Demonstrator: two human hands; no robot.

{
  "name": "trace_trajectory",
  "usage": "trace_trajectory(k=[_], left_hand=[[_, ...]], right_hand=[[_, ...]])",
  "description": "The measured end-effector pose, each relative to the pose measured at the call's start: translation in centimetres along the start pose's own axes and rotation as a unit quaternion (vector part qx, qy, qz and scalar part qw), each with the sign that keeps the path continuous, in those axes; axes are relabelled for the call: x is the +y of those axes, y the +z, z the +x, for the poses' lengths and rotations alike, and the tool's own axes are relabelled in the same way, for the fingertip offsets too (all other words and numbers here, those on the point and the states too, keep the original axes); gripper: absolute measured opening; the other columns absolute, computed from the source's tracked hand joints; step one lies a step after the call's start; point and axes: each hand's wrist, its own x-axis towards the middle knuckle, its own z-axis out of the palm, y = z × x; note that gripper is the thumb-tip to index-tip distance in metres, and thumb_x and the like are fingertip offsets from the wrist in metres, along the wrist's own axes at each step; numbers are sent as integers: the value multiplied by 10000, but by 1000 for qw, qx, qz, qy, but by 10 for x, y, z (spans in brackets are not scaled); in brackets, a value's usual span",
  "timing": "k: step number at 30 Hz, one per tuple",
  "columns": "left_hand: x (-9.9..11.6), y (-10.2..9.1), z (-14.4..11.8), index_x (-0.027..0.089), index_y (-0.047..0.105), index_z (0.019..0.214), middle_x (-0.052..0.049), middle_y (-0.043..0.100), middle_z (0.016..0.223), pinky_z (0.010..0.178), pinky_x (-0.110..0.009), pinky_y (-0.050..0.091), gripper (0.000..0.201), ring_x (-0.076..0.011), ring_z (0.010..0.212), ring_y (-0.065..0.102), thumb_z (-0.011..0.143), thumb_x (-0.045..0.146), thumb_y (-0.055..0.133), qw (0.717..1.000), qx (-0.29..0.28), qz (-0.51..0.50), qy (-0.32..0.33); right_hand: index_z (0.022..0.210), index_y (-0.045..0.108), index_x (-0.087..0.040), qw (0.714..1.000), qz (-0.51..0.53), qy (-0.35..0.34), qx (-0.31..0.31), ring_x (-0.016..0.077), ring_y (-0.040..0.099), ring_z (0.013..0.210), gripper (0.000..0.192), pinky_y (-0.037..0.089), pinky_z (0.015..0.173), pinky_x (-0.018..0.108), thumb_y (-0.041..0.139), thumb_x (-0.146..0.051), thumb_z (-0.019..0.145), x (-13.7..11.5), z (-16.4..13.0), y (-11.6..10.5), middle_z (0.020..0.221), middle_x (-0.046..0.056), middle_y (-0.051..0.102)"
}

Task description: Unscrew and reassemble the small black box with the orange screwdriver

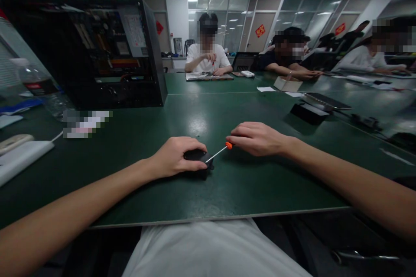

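Pinning a small black device (199, 159), left hand (175, 157) grip closed; right hand (256, 138) clasps orange-handled screwdriver (218, 153).

Your small device (196, 156) lies on the worktop (260, 181); screwdriver (218, 152) just right of it, computer case (97, 52) behind-left, bottle (42, 88) farther left.

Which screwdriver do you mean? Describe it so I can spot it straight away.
On the green table, near its front edge, the right hand holds the screwdriver. Its thin metal shaft slants down to the small black device under the left hand. Its orange handle sets it apart.
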Motion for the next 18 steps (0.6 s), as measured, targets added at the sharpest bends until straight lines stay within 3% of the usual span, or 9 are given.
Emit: trace_trajectory(k=[6, 10, 18], left_hand=[[0, 0, 0, 152, 710, 1069, -89, 747, 976, 800, -291, 470, 507, -213, 879, 685, 940, 622, 571, 1000, 4, 16, 1], [-1, 1, -1, 156, 708, 1074, -89, 751, 992, 816, -298, 470, 521, -218, 898, 687, 938, 637, 562, 1000, 8, 17, 2], [4, 3, -4, 178, 697, 1142, -74, 740, 1066, 835, -321, 482, 466, -232, 947, 676, 855, 543, 729, 997, 29, 42, -49]], right_hand=[[1189, 594, -186, 1000, -8, -7, 27, 149, 595, 764, 247, 459, 665, 267, 460, -187, 981, 4, -8, 1, 931, 80, 687], [1166, 616, -187, 1000, -8, 7, -5, 144, 592, 759, 243, 447, 658, 261, 445, -205, 994, 3, -7, 4, 940, 81, 691], [1266, 564, -169, 994, 57, 49, -77, 127, 571, 734, 295, 389, 616, 248, 406, -234, 1025, 1, -11, 7, 941, 78, 671]])
